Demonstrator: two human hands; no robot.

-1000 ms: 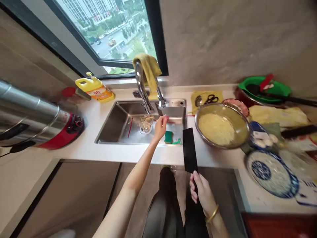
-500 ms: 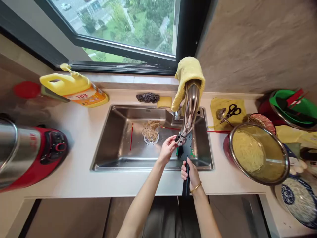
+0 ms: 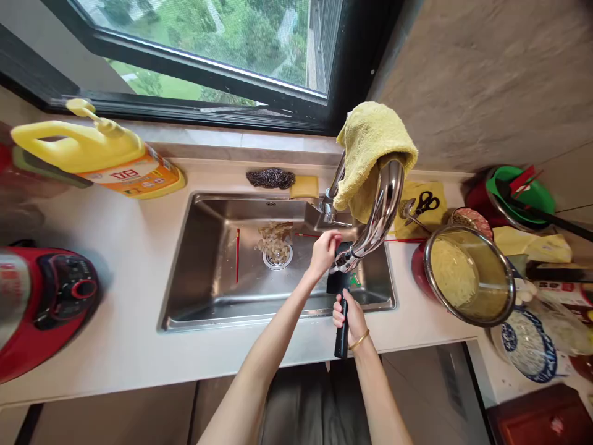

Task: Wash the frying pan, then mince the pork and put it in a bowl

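Observation:
My right hand [image 3: 351, 318] is wrapped round the black handle of a kitchen knife [image 3: 341, 343], over the front rim of the steel sink [image 3: 222, 303]. Its broad dark blade reaches away from me into the sink, beneath the spout of the chrome faucet [image 3: 386, 198]. My left hand [image 3: 324, 254] is beside the spout at the blade's far end, fingers curled together; what they hold, if anything, is hidden. A yellow towel [image 3: 377, 139] hangs over the faucet. Pale peelings [image 3: 277, 241] lie about the drain [image 3: 279, 262], with a red stick [image 3: 238, 256] to their left.
Behind the sink lie a steel scrubber [image 3: 270, 178] and a yellow sponge [image 3: 304, 186]. Left stand a yellow detergent jug [image 3: 111, 157] and a red appliance [image 3: 55, 303]. At right are a pot of pale shreds [image 3: 451, 272], scissors [image 3: 426, 203] and a blue-patterned bowl [image 3: 529, 346].
The view has shifted, so most things sit further left. The faucet spout now looks swung outward to the right. My left hand's fingers have curled in closer; my right hand keeps the knife.

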